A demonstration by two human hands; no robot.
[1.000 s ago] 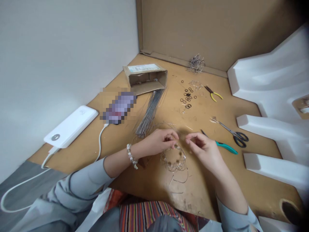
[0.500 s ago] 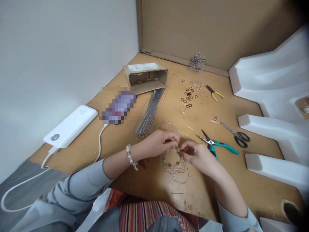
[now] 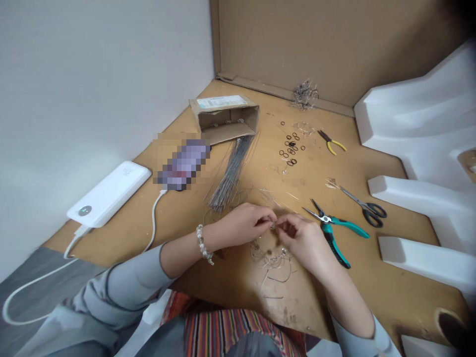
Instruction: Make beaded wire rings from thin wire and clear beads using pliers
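A looped wire piece (image 3: pixel 270 258) with small clear beads hangs or lies below my fingertips; I cannot tell whether it rests on the table. My left hand (image 3: pixel 249 223), with a beaded bracelet (image 3: pixel 204 245) at its wrist, pinches the wire piece at its top. From the other side my right hand (image 3: pixel 302 235) closes its thumb and finger on the same spot, almost touching the left fingertips. The exact bit of wire between them is too small to make out. Loose wire offcuts (image 3: pixel 273 297) lie nearer my body.
Teal-handled pliers (image 3: pixel 330 225), scissors (image 3: pixel 362 204) and yellow-handled pliers (image 3: pixel 330 143) lie to the right, beside a white moulded form (image 3: pixel 405 198). Behind are black rings (image 3: pixel 292 145), a wire bundle (image 3: pixel 230 173) and a cardboard box (image 3: pixel 226 119). A power bank (image 3: pixel 109 193) and phone (image 3: pixel 186 163) sit left.
My right hand has moved slightly left and up, closer to my left fingertips. Its forearm has shifted too, uncovering more of the teal pliers' handle.
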